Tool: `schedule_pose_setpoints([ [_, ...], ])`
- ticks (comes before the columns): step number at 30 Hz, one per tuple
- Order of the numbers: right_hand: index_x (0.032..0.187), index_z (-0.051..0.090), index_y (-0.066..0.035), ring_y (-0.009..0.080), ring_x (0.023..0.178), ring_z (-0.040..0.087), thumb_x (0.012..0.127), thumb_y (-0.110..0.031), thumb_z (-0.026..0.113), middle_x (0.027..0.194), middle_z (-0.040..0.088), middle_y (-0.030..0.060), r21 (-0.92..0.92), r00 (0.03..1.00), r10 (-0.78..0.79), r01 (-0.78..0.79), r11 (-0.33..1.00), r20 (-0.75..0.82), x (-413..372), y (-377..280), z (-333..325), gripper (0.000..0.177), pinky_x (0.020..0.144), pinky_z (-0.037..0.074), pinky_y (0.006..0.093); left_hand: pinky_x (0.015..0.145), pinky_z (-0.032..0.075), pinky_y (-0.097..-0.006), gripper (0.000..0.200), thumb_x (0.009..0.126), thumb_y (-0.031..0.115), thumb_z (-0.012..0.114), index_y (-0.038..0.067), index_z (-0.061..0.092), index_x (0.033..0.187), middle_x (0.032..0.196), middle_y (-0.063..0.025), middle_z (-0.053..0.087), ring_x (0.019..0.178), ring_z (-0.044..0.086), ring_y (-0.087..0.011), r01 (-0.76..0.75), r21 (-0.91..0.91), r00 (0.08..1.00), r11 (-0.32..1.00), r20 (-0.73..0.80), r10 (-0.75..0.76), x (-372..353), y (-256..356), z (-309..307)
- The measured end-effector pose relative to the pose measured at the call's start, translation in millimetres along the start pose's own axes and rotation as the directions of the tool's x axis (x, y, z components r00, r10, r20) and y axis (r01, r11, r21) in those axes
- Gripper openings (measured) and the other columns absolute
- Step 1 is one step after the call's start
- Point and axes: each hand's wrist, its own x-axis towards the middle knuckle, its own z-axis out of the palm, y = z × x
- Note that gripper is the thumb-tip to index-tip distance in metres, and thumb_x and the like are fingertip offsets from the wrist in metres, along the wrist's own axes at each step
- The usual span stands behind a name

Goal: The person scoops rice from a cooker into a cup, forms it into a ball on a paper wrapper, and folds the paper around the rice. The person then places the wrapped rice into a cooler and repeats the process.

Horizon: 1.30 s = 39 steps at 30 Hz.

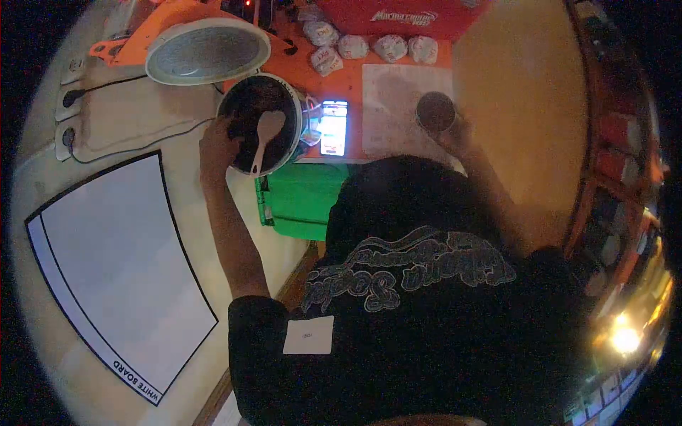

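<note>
My left hand [219, 145] reaches over the near-left rim of a rice cooker [297, 106] with its lid [207, 53] raised. The fingers look curled over the dark inner pot; what they grip, if anything, is lost in shadow. A pale rice paddle [268, 131] lies across the pot's opening, its handle toward the near rim and apart from my fingers. On the right, my right hand [457, 139] is closed around a dark-mouthed cup [435, 111], held over a pale printed sheet [387, 85]. The cup's contents are too dark to make out.
A lit phone [334, 128] lies right of the cooker on the orange table [344, 82]. Several wrapped bundles [354, 47] sit before a red box [405, 18]. Nearer are a green plastic chair [295, 199] and a wall whiteboard [121, 263]. Cords run from wall sockets [69, 135].
</note>
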Motion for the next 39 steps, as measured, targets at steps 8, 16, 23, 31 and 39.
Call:
schedule_pose_setpoints([
  [8, 0.133, 0.050, -0.010, 0.0322, 0.117, 0.056, 0.084, -0.051, 0.061, 0.131, 0.055, 0.0137, -0.055, 1.000, -0.020, 0.019, 0.998, -0.020, 7.6, 1.3, -25.5, 0.064, 0.085, 0.055, 0.0453, 0.085, 0.051, -0.0488, 0.028, 0.081, 0.014, 0.062, 0.008, 0.067, 0.108, 0.108, -0.0169, 0.067, 0.103, 0.063, -0.0343, -0.071, 0.118, 0.997, 0.990, 0.002, 0.071, -4.9, 7.9, 0.6],
  [16, 0.135, 0.047, -0.009, 0.0419, 0.121, 0.051, 0.083, -0.051, 0.061, 0.133, 0.053, 0.0175, -0.113, 0.976, -0.038, 0.064, 0.992, 0.214, 9.2, 7.3, -29.9, 0.069, 0.089, 0.053, 0.0486, 0.077, 0.052, -0.0500, 0.022, 0.084, 0.023, 0.060, 0.008, 0.068, 0.098, 0.099, -0.0179, 0.067, 0.093, 0.064, -0.0358, -0.127, 0.333, 0.841, 0.934, -0.464, 0.280, 0.3, 38.8, -4.6],
  [23, 0.127, 0.052, -0.007, 0.0258, 0.106, 0.059, 0.090, -0.033, 0.065, 0.122, 0.058, 0.0100, -0.799, 0.851, -0.523, 0.352, 0.488, 0.055, 22.7, 26.5, -24.2, 0.046, 0.088, 0.051, 0.0364, 0.095, 0.044, -0.0448, 0.043, 0.086, 0.021, 0.057, -0.002, 0.052, 0.123, 0.122, -0.0261, 0.055, 0.112, 0.055, -0.0395, -0.418, -0.410, 0.869, 0.811, 0.082, 0.489, 7.8, 200.9, 100.4],
  [31, 0.126, 0.051, -0.011, 0.0329, 0.105, 0.058, 0.076, -0.047, 0.074, 0.124, 0.057, 0.0133, -0.939, 0.690, -0.641, 0.187, -0.289, 0.335, 41.5, 48.1, 0.4, 0.066, 0.081, 0.049, 0.0460, 0.105, 0.033, -0.0543, 0.084, 0.074, 0.050, 0.070, 0.001, 0.044, 0.136, 0.140, -0.0205, 0.045, 0.129, 0.042, -0.0411, -0.631, -0.308, 0.776, 0.712, -0.256, 0.577, 35.7, 223.4, 245.0],
  [39, 0.136, 0.042, -0.010, 0.0376, 0.124, 0.042, 0.057, -0.052, 0.082, 0.140, 0.043, 0.0144, -0.651, 0.794, -0.351, 0.072, -0.755, 0.496, 41.7, 44.0, -23.0, 0.099, 0.090, 0.040, 0.0586, 0.105, 0.033, -0.0526, 0.103, 0.063, 0.066, 0.073, 0.002, 0.043, 0.138, 0.139, -0.0181, 0.047, 0.129, 0.045, -0.0371, -0.563, -0.096, 0.813, 0.821, -0.244, 0.529, 32.5, 223.2, 247.6],
])
